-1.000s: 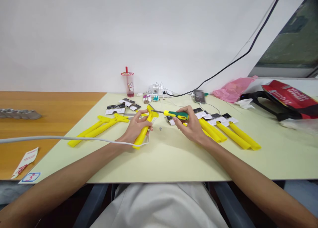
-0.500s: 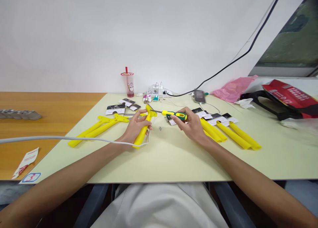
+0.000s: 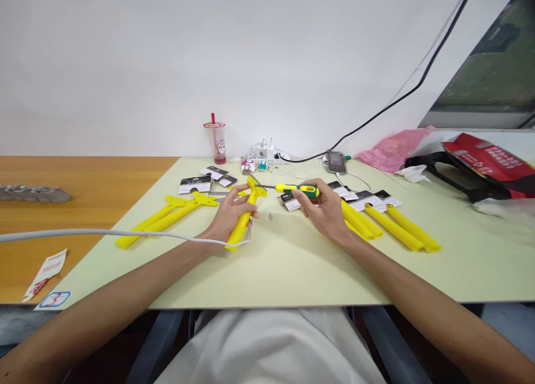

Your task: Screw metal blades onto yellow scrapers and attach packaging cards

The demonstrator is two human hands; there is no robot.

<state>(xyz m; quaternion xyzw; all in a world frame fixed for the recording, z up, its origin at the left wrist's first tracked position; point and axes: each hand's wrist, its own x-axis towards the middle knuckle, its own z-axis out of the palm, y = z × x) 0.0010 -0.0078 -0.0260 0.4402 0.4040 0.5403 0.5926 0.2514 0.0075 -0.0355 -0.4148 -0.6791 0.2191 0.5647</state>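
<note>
Pale green tabletop point(image 3: 292, 272): I am clamping a yellow plastic forked bar point(image 3: 241, 228) in my left hand point(image 3: 228, 219), steadying it mid-table, while my right hand point(image 3: 321, 214) is pinching a green-and-yellow screwdriver point(image 3: 297, 190), aiming its tip at the bar's head.

yellow plastic piece point(image 3: 242, 227) | tilted | green-yellow screwdriver point(image 3: 297, 190) | tip at its head

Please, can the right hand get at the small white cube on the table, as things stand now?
Probably yes. The cube lies on the table to the left of the right hand, and nothing seems to stand between them. But that hand holds a screwdriver, which may have to be put down first.
</note>
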